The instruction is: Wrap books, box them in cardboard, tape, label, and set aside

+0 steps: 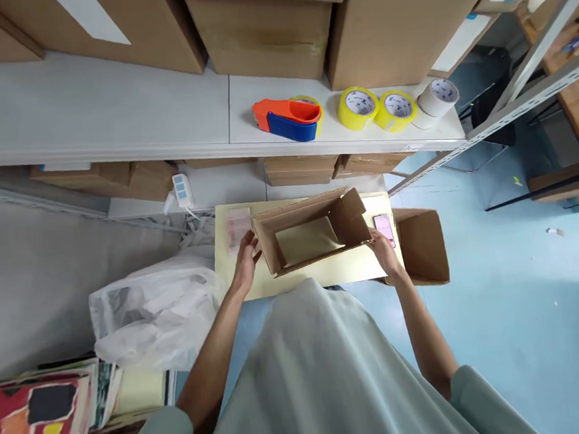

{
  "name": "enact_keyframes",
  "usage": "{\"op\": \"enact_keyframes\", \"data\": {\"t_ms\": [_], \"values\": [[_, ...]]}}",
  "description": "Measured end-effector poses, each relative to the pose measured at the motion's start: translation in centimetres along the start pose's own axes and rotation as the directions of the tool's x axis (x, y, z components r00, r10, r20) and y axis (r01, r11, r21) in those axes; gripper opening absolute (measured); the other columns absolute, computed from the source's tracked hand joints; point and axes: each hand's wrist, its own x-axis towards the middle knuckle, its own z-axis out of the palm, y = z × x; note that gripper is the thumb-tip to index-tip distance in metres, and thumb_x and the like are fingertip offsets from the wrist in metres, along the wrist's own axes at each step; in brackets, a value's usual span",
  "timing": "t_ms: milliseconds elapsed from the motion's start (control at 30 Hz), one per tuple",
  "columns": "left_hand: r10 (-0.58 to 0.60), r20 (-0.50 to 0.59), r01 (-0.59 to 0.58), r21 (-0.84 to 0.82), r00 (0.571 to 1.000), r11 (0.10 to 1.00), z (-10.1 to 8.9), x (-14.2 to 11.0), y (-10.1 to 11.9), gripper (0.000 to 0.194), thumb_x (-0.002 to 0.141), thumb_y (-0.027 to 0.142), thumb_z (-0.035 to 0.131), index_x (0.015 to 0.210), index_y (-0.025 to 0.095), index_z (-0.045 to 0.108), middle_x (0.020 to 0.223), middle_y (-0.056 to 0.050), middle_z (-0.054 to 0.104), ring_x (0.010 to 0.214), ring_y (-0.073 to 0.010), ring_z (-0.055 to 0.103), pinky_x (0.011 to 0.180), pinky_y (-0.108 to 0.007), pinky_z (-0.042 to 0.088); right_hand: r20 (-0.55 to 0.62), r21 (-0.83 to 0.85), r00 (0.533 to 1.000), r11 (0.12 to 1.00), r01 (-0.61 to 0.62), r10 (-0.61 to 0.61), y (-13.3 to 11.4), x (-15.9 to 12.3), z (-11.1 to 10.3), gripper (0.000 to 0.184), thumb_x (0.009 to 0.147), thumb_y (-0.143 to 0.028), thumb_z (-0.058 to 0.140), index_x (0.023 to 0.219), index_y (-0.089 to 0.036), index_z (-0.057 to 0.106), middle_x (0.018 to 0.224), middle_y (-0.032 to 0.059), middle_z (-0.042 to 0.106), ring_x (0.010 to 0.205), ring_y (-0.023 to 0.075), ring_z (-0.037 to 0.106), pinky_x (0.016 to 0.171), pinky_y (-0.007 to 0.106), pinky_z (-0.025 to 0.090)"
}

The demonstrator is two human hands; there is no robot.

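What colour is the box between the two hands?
The cardboard box is brown, best seen in the head view.

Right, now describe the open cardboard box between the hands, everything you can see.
The open cardboard box is plain brown and oblong, set slightly askew over the cream tabletop. A short flap stands at its right end. Inside shows a pale patch, bottom or tabletop, I can't tell. The left hand is at its left end, the right hand at its near right corner.

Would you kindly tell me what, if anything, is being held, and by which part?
An open cardboard box is held by its two ends: the left hand at its left end, the right hand at its near right corner.
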Motion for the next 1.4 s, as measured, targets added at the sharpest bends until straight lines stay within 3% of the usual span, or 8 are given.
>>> {"op": "enact_keyframes", "data": {"t_ms": [133,267,467,700,967,1167,1333,1400], "values": [[-0.12,-0.072,0.112,-0.108,0.99,0.988,0.4,-2.6,-0.3,0.075,0.098,0.077,0.061,0.155,0.028,0.061,0.177,-0.015,0.049,0.162,-0.0386,0.049,0.121,-0.053,0.054,0.075,0.008,0.996,0.999,-0.052,0.051,-0.4,3.0,-0.5,0.073,0.103,-0.083,0.054,0.152,-0.031,0.072,0.171,0.0061,0.061,0.164,0.0327,0.051,0.139,0.053,0.038],[-0.103,-0.031,0.099,-0.092,0.994,0.991,2.0,-3.0,0.9,0.079,0.098,0.086,0.057,0.152,0.029,0.067,0.161,-0.014,0.067,0.149,-0.0375,0.062,0.115,-0.052,0.059,0.099,-0.103,0.989,0.99,-0.098,0.108,-1.6,4.8,0.8,0.094,0.098,-0.097,0.049,0.159,-0.027,0.068,0.171,0.0087,0.061,0.17,0.0361,0.042,0.14,0.053,0.037],[-0.031,-0.116,0.035,0.032,0.993,0.999,4.1,-3.4,4.4,0.084,0.089,0.086,0.074,0.146,0.023,0.072,0.149,-0.017,0.074,0.138,-0.0378,0.069,0.107,-0.048,0.062,0.17,-0.225,0.984,0.971,0.082,-0.044,-4.3,4.1,2.7,0.081,0.107,-0.088,0.044,0.155,-0.028,0.071,0.148,0.008,0.078,0.151,0.0354,0.062,0.131,0.053,0.051],[0.047,-0.061,-0.044,0.054,0.997,0.998,5.2,-2.6,6.9,0.087,0.074,0.082,0.091,0.132,0.019,0.078,0.136,-0.016,0.081,0.131,-0.0376,0.072,0.113,-0.049,0.059,-0.045,-0.273,0.995,0.959,0.072,-0.088,-4.5,3.8,2.5,0.076,0.103,-0.086,0.054,0.141,-0.023,0.074,0.145,0.013,0.079,0.138,0.0367,0.071,0.113,0.048,0.063],[0.071,-0.017,-0.066,0.184,0.997,0.981,5.6,0.4,5.0,0.075,0.071,0.08,0.089,0.109,0.017,0.08,0.119,-0.016,0.084,0.122,-0.0379,0.074,0.109,-0.048,0.059,-0.142,-0.342,0.99,0.939,-0.031,-0.019,-2.6,4.8,2.9,0.082,0.089,-0.093,0.066,0.125,-0.02,0.077,0.138,0.019,0.081,0.127,0.043,0.078,0.099,0.054,0.068],[0.041,0.028,-0.046,0.194,0.999,0.98,5.1,0.5,4.6,0.083,0.078,0.086,0.081,0.125,0.018,0.076,0.139,-0.02,0.078,0.134,-0.0398,0.072,0.115,-0.05,0.057,-0.147,-0.353,0.989,0.935,-0.025,-0.03,-2.3,4.6,2.6,0.08,0.09,-0.092,0.067,0.127,-0.021,0.076,0.139,0.0191,0.08,0.131,0.0416,0.076,0.102,0.053,0.067],[0.069,0.093,-0.082,0.141,0.993,0.987,2.2,-2.7,5.7,0.083,0.092,0.084,0.073,0.151,0.026,0.067,0.17,-0.018,0.058,0.155,-0.0401,0.059,0.122,-0.052,0.055,-0.112,-0.242,0.991,0.969,0.051,-0.08,-4.3,1.7,0.3,0.075,0.095,-0.086,0.069,0.141,-0.026,0.074,0.153,0.0172,0.073,0.138,0.0381,0.073,0.115,0.058,0.063],[0.097,0.186,-0.126,0.151,0.978,0.98,1.0,-4.2,6.2,0.082,0.092,0.08,0.077,0.158,0.032,0.063,0.177,-0.015,0.051,0.162,-0.0407,0.052,0.125,-0.056,0.054,-0.055,-0.214,0.994,0.974,0.076,-0.09,-5.6,0.1,-1.0,0.067,0.1,-0.081,0.068,0.145,-0.032,0.074,0.158,0.0131,0.071,0.144,0.0369,0.07,0.12,0.06,0.06]]}}
